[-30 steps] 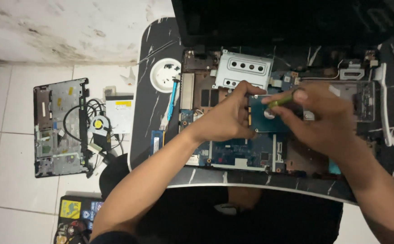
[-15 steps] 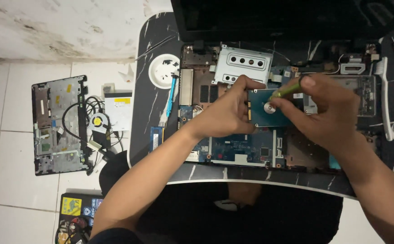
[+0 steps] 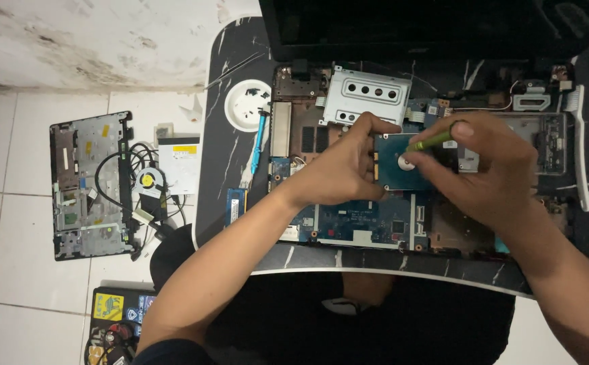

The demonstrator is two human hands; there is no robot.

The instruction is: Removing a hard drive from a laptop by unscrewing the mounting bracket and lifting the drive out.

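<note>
A: How many hands are working, and on what?

B: Two, both the person's own. The left hand is curling around the left edge of one teal hard drive, thumb and fingers closed on it. The right hand is pinching one yellow-green screwdriver between thumb and fingers, with its tip pointing down toward the drive's round centre.

A: Where is the drive sitting?

B: Near the middle of the one opened laptop base, which is lying on the black marbled table. The drive is lying just above the one blue motherboard, which is at about 7 o'clock from it.

A: What else is lying in the base?

B: One silver metal bracket with four round holes, at 11 o'clock from the drive and close to it. The dark laptop screen is at 12 o'clock, along the far edge.

A: And on the table beside the base?

B: One white round dish at 10 o'clock from the drive, well apart from it. One blue slim tool is lying just below the dish, and one memory stick is lying at 8 o'clock near the table's edge.

A: Anything on the floor?

B: At 9 o'clock on the white tiles, one grey laptop cover panel, one small cooling fan with black cables, and one white boxy drive just beside the fan. Whether they are touching is hard to tell.
</note>
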